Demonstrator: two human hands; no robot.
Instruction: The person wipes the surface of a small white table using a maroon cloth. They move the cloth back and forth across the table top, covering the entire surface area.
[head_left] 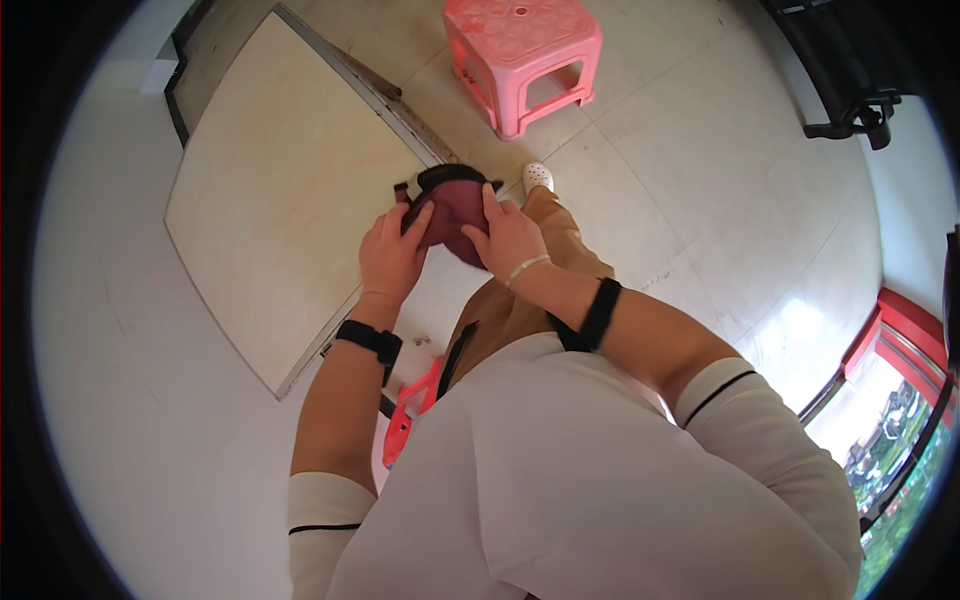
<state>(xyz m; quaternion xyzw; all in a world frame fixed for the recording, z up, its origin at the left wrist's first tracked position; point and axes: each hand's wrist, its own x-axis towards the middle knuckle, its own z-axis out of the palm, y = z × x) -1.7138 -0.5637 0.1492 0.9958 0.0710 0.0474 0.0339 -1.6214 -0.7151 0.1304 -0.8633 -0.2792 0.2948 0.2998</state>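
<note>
Both hands hold a soft maroon item that looks like a cap [458, 207], with black along its far edge and a small dark strap at its left. My left hand [394, 250] grips its left side, thumb laid on the maroon cloth. On the right side, my right hand [512, 237] has its thumb and fingers pressed against the fabric. The item is up in front of me, close to the right edge of a cream tabletop [290, 190]. Its underside is hidden.
A pink plastic stool [525, 50] stands on the tiled floor [680, 170] ahead. My foot in a white clog [538, 177] is just beyond my hands. Part of a red plastic thing [398, 437] shows beside my left forearm. Black furniture [845, 70] is at the far right.
</note>
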